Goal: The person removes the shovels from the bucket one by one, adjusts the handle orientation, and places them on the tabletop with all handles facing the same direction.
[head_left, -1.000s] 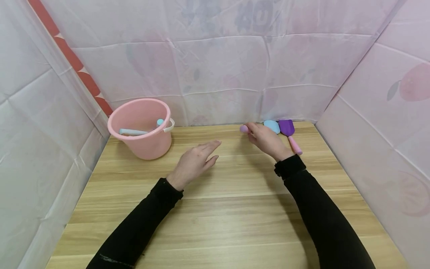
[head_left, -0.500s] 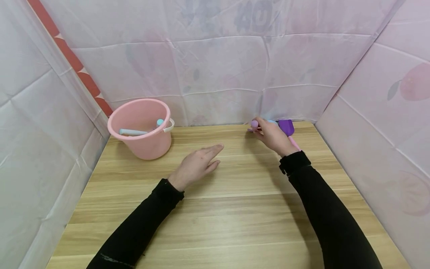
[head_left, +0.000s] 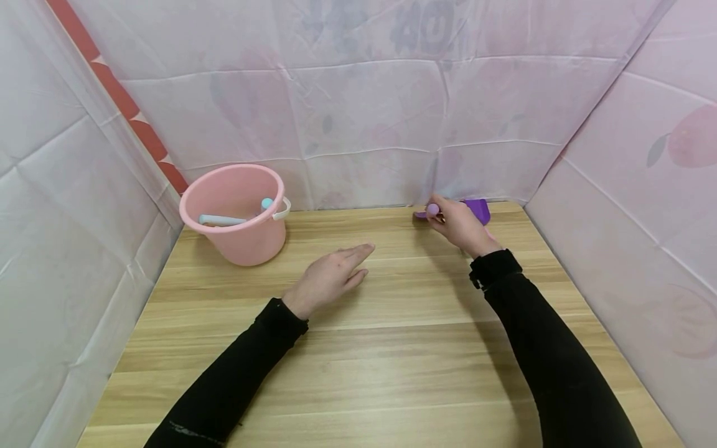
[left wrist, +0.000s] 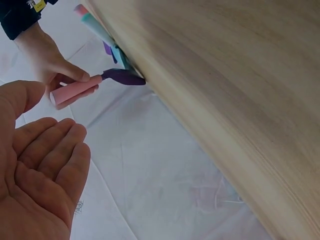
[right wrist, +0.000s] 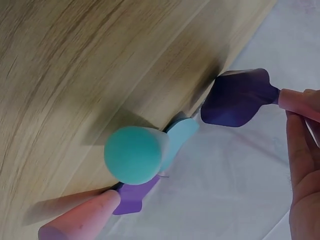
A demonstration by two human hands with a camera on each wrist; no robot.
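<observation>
Right hand [head_left: 459, 225] pinches a pink-handled purple spade [left wrist: 95, 82] by the draped wall [head_left: 370, 106]; left hand [head_left: 330, 277] lies flat, relaxed, on the wooden table [head_left: 392, 348].

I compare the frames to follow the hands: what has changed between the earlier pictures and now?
The right hand has moved toward the back wall, still gripping the pink handle of a purple toy spade; its blade is now lifted. The left hand stayed open, hardly shifting. The pink bucket did not move.

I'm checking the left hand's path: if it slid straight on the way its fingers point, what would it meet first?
Bare wooden table first; the left hand points roughly toward the right hand holding the pink-handled purple toy shovel, though depth is unclear.
</observation>
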